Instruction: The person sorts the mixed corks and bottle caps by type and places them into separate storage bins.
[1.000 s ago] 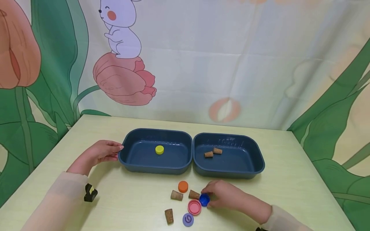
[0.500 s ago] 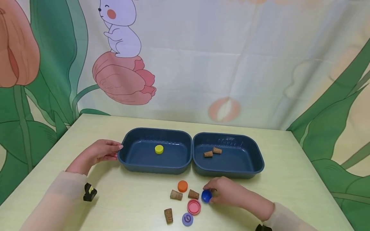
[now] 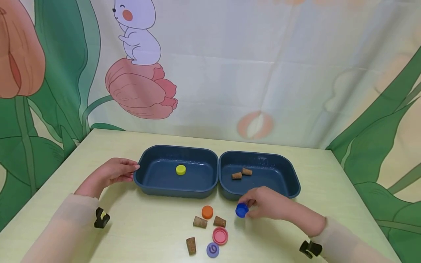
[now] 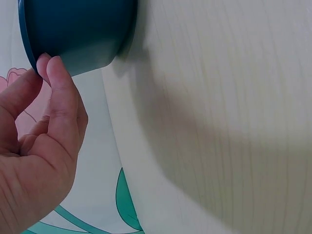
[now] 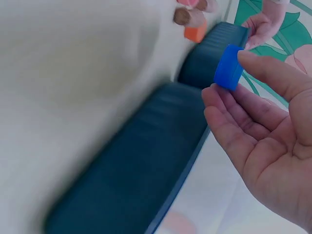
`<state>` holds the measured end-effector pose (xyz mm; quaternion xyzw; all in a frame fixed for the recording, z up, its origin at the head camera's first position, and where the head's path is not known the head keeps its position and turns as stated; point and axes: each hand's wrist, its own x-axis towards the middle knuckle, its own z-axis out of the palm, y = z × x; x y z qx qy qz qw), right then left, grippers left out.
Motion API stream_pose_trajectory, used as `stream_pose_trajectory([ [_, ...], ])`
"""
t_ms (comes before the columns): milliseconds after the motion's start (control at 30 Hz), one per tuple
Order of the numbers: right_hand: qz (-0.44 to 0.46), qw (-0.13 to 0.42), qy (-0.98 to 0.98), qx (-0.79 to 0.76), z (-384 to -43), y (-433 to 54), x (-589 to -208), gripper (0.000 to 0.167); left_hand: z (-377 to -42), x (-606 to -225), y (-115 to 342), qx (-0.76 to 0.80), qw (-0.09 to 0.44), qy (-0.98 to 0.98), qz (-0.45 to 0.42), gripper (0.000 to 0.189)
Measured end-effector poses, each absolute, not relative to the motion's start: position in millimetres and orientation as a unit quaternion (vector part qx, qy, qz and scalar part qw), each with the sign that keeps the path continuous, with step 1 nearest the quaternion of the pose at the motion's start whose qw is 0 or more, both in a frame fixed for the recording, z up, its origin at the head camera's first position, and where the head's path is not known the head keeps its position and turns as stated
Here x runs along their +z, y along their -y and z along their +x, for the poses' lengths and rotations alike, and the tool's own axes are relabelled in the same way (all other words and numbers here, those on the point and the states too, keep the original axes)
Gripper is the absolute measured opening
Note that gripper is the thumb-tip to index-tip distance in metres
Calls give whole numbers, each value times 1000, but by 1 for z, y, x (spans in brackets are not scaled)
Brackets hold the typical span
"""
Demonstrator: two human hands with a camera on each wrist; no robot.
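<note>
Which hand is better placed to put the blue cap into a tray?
Likely the right hand: it pinches the blue cap near the right tray; the left hand holds the left tray by its end.

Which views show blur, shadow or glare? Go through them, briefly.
Head: faint glints inside the left tray and right tray; left wrist: a broad, soft shadow across the table; right wrist: the right tray's lower edge looks blurred, the blue cap comparatively crisp.

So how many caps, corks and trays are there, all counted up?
Caps: 5 (yellow cap, orange cap, blue cap, pink cap, purple cap)
Trays: 2 (left tray, right tray)
Corks: 5 (3 on the table, 2 in the right tray)
Total: 12
</note>
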<state>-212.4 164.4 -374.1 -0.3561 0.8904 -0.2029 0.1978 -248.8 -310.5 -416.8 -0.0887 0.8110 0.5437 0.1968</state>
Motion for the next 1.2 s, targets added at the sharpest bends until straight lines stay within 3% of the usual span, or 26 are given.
stream_pose_trajectory([
  [700, -370, 207, -887, -182, -259, -140, -299, 37, -249, -414, 310, 541, 195, -813, -91, 54],
  [1200, -397, 216, -875, -174, -283, -116, -268, 37, -249, -416, 310, 542, 194, -813, -86, 54],
])
